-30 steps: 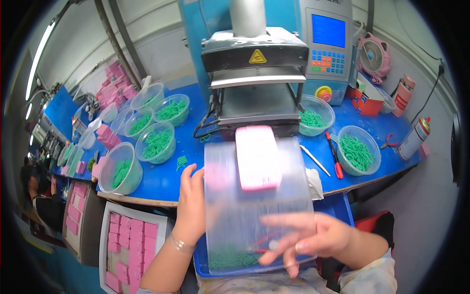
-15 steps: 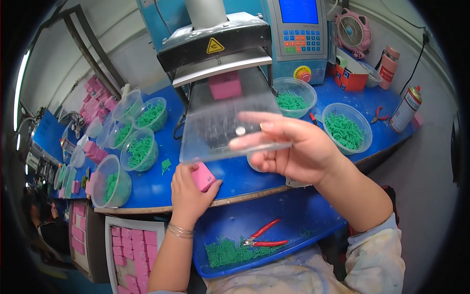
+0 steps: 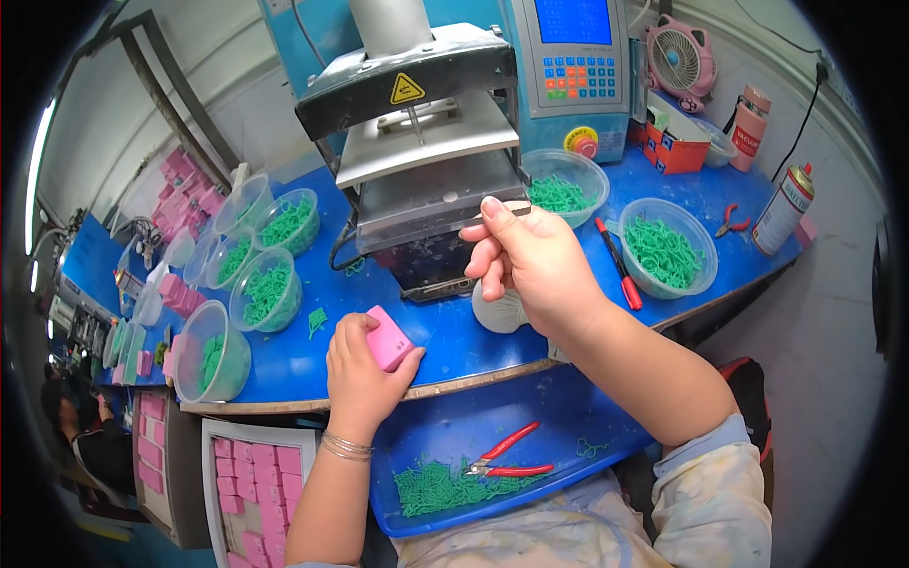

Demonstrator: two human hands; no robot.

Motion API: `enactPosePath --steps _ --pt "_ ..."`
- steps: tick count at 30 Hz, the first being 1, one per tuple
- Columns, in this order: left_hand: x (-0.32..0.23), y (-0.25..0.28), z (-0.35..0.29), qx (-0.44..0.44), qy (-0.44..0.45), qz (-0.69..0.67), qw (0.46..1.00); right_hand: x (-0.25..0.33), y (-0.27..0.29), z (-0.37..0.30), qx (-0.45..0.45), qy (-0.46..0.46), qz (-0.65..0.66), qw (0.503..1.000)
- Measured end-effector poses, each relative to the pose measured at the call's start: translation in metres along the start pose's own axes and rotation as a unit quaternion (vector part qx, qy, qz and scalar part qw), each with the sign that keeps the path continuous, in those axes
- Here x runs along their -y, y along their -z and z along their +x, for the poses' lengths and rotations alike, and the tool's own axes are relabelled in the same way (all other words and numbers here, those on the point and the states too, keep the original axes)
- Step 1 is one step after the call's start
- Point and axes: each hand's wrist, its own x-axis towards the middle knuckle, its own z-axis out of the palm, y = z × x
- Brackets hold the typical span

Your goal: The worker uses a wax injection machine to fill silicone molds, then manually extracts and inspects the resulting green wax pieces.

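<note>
One press (image 3: 426, 156), on the blue tabletop (image 3: 454, 346), its plates apart.
One clear sheet (image 3: 407, 224), lying across the press's lower plate, a small white disc (image 3: 450, 197) on it.
One right hand (image 3: 535, 260), at the press's front right, raised; fingers curled, thumb and forefinger nearly together by the sheet's corner. Whether it grips the sheet cannot be told.
One left hand (image 3: 365, 369), in front of the press and to its left, part-closed: fingers over one side of a pink block (image 3: 390, 341), thumb at the near corner.
The pink block: tilted to the view, near the tabletop's front edge, ahead of the press and left.
Several tubs (image 3: 227, 383), clear, holding green loops, left of the press. Two further tubs (image 3: 675, 291), likewise filled, right of it.
One pen (image 3: 620, 265), red and black, right of the press, beside the nearer tub.
One pair of pliers (image 3: 732, 223) and one spray can (image 3: 786, 210), farther right of the press.
One blue tray (image 3: 578, 417), below the press's front, with red-handled cutters (image 3: 514, 456) and green scraps (image 3: 440, 488).
One white tray (image 3: 260, 429) of pink blocks, below the press, left.
</note>
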Motion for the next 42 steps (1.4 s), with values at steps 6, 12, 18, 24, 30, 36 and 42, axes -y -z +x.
enactPosePath --steps 6,12,18,24,30,36,42 --pt "-0.001 0.001 0.001 0.007 0.011 -0.007 1.0 -0.003 -0.004 0.002 -0.019 0.006 0.004 1.0" --pt "0.004 -0.001 -0.001 -0.004 0.0 -0.013 1.0 -0.004 0.0 0.006 -0.003 0.002 -0.007 1.0" --pt "0.003 -0.001 -0.002 0.009 0.004 -0.012 1.0 -0.005 0.005 0.005 0.022 -0.009 0.017 1.0" --pt "-0.003 0.0 -0.002 -0.008 -0.012 -0.008 1.0 -0.002 0.005 0.01 -0.001 -0.01 0.017 1.0" --pt "0.01 -0.002 -0.004 -0.026 -0.01 -0.003 1.0 -0.029 -0.01 0.01 -0.033 0.024 0.021 0.999" --pt "0.013 -0.007 -0.007 -0.118 -0.038 -0.045 0.991 -0.077 -0.022 -0.022 0.118 0.068 -0.352 0.926" --pt "0.017 0.031 -0.079 -0.219 -0.028 -0.071 0.973 -0.1 -0.026 -0.032 0.103 0.23 -0.496 0.831"
